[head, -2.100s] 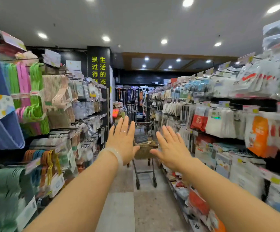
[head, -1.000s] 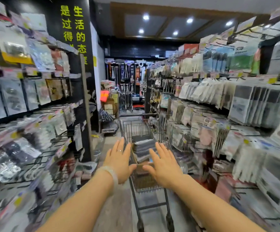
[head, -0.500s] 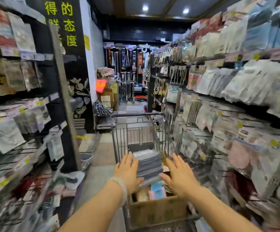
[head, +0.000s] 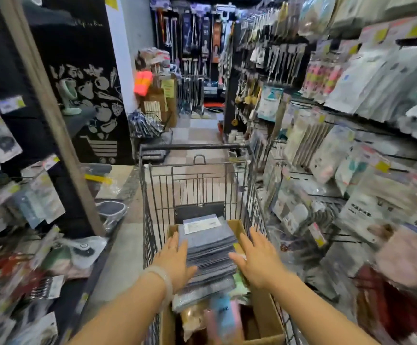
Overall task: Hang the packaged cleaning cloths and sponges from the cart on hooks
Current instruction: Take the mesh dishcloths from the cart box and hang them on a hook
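Wire cart (head: 197, 185) stands in the aisle on the tiled floor (head: 195, 130). Inside it: an open cardboard box (head: 267, 317). On the box sits a stack of grey packaged cloths (head: 208, 242) (white label on the top pack). Pastel packs (head: 223, 312) lie lower in the box, blurred.

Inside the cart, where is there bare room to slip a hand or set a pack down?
Free: the far end of the cart, between its wire end wall and the cardboard box. Crowded: the box, filled by the grey cloth stack, flanked by the left hand and right hand.
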Tool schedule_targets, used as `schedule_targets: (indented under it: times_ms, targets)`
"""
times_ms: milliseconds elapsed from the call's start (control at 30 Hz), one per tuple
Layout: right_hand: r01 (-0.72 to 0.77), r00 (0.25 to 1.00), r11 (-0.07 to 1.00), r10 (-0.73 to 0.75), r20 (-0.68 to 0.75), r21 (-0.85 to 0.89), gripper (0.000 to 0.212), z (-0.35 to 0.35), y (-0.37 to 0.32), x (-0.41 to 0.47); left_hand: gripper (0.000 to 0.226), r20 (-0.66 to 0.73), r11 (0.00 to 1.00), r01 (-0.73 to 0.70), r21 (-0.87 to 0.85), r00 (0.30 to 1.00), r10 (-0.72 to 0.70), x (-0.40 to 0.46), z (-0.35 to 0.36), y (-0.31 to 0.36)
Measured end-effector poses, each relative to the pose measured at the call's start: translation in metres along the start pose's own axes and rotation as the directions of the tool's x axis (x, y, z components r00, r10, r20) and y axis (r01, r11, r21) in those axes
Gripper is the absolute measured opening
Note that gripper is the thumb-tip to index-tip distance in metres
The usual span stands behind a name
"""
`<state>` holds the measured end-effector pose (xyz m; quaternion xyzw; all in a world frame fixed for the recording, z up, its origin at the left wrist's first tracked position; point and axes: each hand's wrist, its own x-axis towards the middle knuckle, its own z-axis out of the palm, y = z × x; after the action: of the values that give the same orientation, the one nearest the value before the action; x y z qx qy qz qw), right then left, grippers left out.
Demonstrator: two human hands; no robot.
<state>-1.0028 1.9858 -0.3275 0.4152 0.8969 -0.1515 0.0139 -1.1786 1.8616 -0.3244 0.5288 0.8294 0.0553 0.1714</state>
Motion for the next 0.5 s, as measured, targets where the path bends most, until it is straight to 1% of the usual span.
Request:
schedule_targets:
  times_ms: [100,200,267,400,500]
  targets:
    - [-0.004,0.997,1.0,0.003,0.081,0.019,0.07,0.008,0.009,0.051,0.077,0.027,0.997,0.04,-0.061,0.999,-0.039,0.047,0.013,-0.009]
    - [0.003,0.987,0.996,-0.018,0.158,0.093,0.059,0.021,0.016,0.102,0.075,0.082,0.984,0.112,-0.136,0.992,-0.101,0.091,0.032,-0.022]
    - [-0.021,0.98,0.992,-0.005,0.201,0.128,0.059,0.032,0.02,0.132,0.073,0.108,0.966,0.165,-0.201,0.983,-0.146,0.115,0.046,-0.032]
    - [-0.134,0.965,0.972,0.083,0.25,0.193,0.067,0.056,0.029,0.183,0.064,0.17,0.869,0.306,-0.39,0.951,-0.258,0.155,0.064,-0.048]
    - [-0.21,0.952,0.947,0.142,0.27,0.244,0.072,0.075,0.04,0.21,0.061,0.206,0.813,0.38,-0.441,0.924,-0.321,0.181,0.078,-0.058]
